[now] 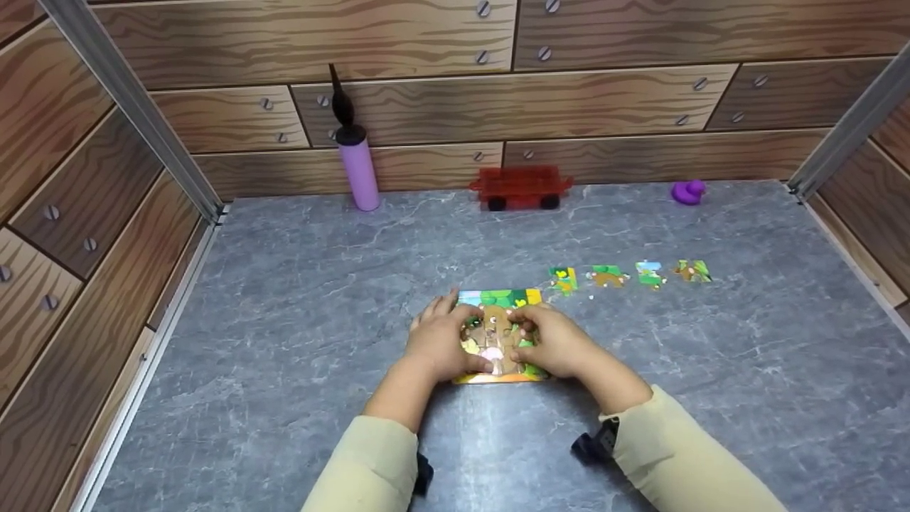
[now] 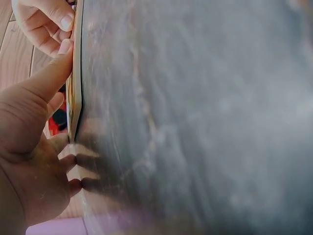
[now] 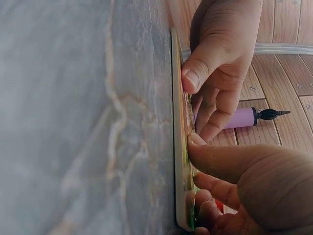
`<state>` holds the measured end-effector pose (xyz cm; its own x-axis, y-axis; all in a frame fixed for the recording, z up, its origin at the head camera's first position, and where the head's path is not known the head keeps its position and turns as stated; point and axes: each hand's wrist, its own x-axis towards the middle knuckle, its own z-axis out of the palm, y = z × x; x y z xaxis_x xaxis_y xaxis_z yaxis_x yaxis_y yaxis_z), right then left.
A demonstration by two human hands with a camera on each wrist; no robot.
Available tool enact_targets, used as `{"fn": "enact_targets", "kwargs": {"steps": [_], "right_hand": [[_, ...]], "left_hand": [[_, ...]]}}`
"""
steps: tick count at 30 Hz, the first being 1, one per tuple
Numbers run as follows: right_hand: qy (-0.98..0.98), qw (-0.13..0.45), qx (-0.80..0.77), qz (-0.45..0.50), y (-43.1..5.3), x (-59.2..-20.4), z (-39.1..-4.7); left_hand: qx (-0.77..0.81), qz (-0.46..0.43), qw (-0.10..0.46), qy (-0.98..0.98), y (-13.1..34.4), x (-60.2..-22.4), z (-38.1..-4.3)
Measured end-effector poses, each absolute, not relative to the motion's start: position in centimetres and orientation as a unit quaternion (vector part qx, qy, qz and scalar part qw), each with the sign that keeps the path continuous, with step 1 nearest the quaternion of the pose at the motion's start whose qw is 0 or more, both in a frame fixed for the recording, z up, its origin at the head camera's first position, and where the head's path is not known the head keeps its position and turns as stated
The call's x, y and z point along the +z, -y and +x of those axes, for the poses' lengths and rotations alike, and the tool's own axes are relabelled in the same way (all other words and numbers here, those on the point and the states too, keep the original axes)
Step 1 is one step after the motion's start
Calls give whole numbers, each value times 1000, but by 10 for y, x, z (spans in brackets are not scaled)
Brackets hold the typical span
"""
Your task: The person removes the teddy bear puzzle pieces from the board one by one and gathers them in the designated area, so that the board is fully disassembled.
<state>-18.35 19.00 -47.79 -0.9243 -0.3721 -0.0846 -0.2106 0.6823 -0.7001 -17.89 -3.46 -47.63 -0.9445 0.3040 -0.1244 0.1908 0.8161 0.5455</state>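
Observation:
A small jigsaw puzzle (image 1: 498,297) with a brown bear picture lies flat on the grey table, its pieces set inside a coloured border. From its left side, my left hand (image 1: 444,338) reaches over it, thumb (image 2: 57,66) and index finger bent down onto the pieces. The outer fingers of that hand rest past the puzzle's edge on the table. Across from it, my right hand (image 1: 561,343) touches the right part of the picture with its thumb (image 3: 205,154) and bent fingers. Both hands cover parts of the puzzle. Neither lifts a piece off the board.
Several loose puzzle pieces (image 1: 608,276) lie in a row to the right behind the puzzle. Along the back wall stand a purple hand pump (image 1: 360,171) with a black nozzle, a red toy wagon (image 1: 522,186) and a purple rubber duck (image 1: 688,192).

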Motion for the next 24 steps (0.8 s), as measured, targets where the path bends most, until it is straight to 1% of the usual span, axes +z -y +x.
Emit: {"fn": "enact_targets", "kwargs": {"steps": [12, 24], "right_hand": [[-905, 89, -382, -168, -189, -478, -181], [-900, 87, -403, -140, -189, -479, -180]], "left_hand": [[270, 128, 92, -950, 36, -477, -179], [266, 127, 90, -951, 35, -479, -180]]}}
